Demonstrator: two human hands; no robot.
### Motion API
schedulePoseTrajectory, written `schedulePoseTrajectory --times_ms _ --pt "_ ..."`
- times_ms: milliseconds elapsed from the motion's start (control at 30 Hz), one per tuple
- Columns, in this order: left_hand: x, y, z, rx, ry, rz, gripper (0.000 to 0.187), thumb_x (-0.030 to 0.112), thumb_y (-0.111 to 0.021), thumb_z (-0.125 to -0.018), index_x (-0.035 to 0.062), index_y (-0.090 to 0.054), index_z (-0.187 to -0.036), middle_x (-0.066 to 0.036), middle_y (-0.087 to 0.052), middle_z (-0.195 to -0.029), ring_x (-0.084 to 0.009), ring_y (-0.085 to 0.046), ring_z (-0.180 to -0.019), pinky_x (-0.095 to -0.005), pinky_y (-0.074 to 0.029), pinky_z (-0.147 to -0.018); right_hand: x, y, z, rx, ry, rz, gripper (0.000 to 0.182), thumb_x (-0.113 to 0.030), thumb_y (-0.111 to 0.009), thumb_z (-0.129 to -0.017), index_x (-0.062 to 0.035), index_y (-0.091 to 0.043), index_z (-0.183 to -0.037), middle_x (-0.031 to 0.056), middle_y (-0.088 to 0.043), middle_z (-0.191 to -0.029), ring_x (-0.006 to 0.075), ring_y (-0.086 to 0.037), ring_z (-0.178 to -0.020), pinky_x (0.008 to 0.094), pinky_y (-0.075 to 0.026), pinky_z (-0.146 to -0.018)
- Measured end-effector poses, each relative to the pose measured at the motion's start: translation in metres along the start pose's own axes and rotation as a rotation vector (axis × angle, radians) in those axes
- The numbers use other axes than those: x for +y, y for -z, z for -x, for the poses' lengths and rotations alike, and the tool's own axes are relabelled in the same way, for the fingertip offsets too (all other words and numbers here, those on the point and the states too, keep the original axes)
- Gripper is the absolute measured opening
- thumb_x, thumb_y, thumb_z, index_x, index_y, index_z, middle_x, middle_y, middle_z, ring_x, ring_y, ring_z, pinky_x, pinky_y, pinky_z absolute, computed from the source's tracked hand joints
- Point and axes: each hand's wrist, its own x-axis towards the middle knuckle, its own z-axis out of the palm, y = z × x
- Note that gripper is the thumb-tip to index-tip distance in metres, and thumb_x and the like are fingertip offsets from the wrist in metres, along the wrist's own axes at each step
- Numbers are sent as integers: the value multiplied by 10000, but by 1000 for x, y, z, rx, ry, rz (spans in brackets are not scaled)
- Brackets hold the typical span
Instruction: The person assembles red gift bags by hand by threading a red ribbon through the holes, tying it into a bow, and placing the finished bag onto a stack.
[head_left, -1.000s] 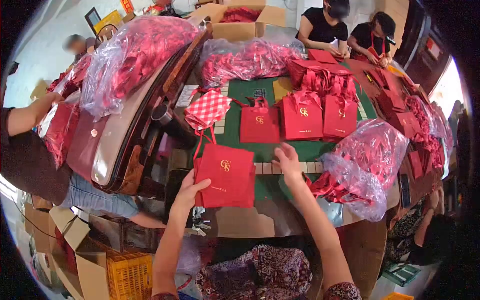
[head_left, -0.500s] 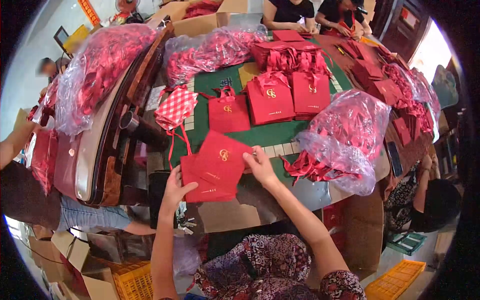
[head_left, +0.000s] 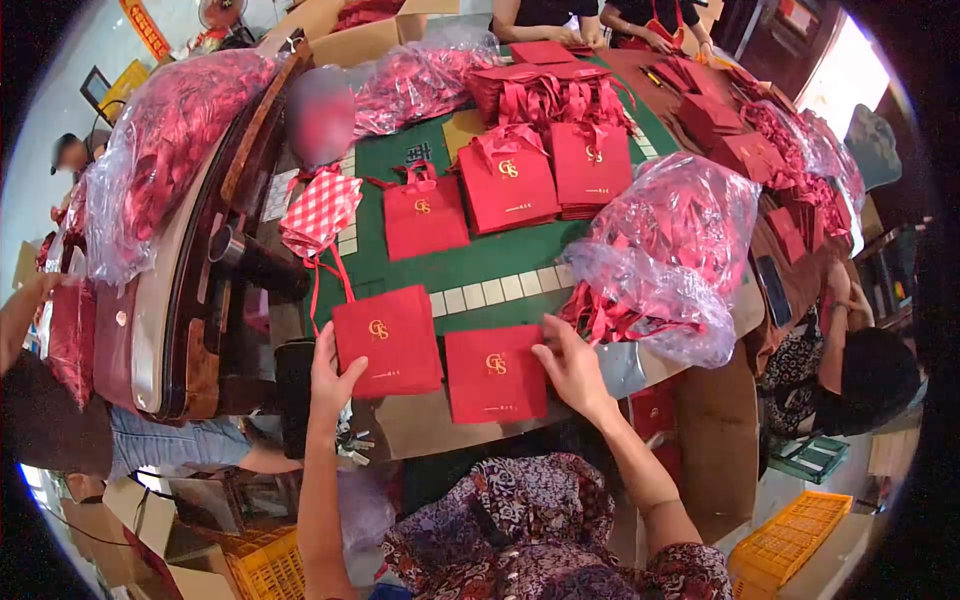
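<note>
My left hand [head_left: 333,383] grips the left edge of a stack of red paper bags [head_left: 387,340], thumb in front, at the near side of the table. Each bag front carries a gold monogram. Just right of the stack, a single red bag [head_left: 497,373] lies flat, without handles showing. My right hand [head_left: 577,375] is at that bag's right edge, fingers apart, the thumb close to or touching it. Beyond, a red bag with ribbon handles [head_left: 426,222] and two handled stacks, a left one [head_left: 508,185] and a right one [head_left: 592,170], rest on green cloth.
A clear plastic sack of red ribbons [head_left: 675,250] sits to my right. A red checked bundle [head_left: 322,212] and a dark cup [head_left: 235,245] are on the left. White tiles [head_left: 490,292] line the green cloth. Other people work across the table and on both sides.
The bag my right hand held tilted over the stack now lies flat to the stack's right. My right hand has moved right and its fingers have spread. The view has shifted slightly.
</note>
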Motion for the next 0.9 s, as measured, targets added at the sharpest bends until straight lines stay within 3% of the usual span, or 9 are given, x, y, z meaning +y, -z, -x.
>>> schedulePoseTrajectory --times_ms 67,100,200,367,467,533,600,700,900 --pt "-3 0 2 79 -51 -138 823 1 -746 -823 4 -303 -1516 -175 -471 -1453 -263 -479 -1338 -391 -383 -1120 -8 7 6 171 248 118 304 -54 -647 -922 -37 -597 -1221 184 -646 -1003 382 -665 -848 431 -534 -730" --pt "2 0 6 109 -64 -208 756 34 -742 -842 16 -359 -1495 -173 -488 -1430 -278 -488 -1324 -392 -395 -1101 -8 11 8 207 254 133 241 -12 -631 -908 -39 -637 -1147 161 -643 -982 387 -657 -880 430 -536 -731" --pt "13 -2 10 166 -164 -310 659 58 -726 -867 20 -430 -1454 -156 -503 -1403 -270 -494 -1305 -391 -401 -1085 -1 26 18 289 176 263 157 5 -645 -873 -45 -673 -1018 140 -629 -986 365 -641 -867 422 -527 -737" --pt "58 -42 22 340 -286 -328 302 -27 -627 -902 -9 -613 -1204 -101 -623 -1129 -190 -638 -991 -303 -520 -869 12 34 21 334 288 476 172 -24 -701 -819 -75 -695 -983 99 -622 -975 323 -587 -914 416 -506 -770" --pt "77 -76 36 199 -294 -359 238 -51 -618 -889 13 -655 -1115 -84 -636 -1044 -164 -639 -891 -292 -529 -790 6 26 18 304 344 514 213 -70 -768 -771 -90 -727 -980 79 -639 -994 312 -574 -937 409 -499 -799" --pt "92 -103 43 84 -368 -389 229 -40 -614 -890 41 -688 -1091 -105 -659 -1045 -190 -656 -907 -294 -534 -794 0 20 11 272 390 539 221 -107 -771 -765 -96 -730 -982 63 -640 -992 310 -566 -962 419 -500 -805" --pt "89 -124 45 -45 -395 -384 216 6 -630 -889 43 -690 -1093 -128 -661 -1068 -297 -659 -976 -364 -539 -851 8 14 4 235 391 582 230 -114 -764 -764 -110 -723 -990 51 -626 -992 301 -560 -957 411 -495 -815" --pt "81 -151 41 -183 -446 -461 332 30 -634 -877 52 -634 -1208 -149 -624 -1186 -349 -591 -1115 -420 -486 -963 18 8 0 199 404 601 206 -127 -750 -770 -122 -706 -972 37 -612 -963 285 -556 -952 409 -477 -817" --pt "44 -191 23 -225 -457 -735 613 119 -719 -831 -77 -465 -1354 -241 -480 -1367 -401 -449 -1270 -485 -353 -1097 10 19 20 263 335 610 108 -139 -738 -810 -111 -668 -887 56 -632 -823 270 -595 -837 414 -430 -798"
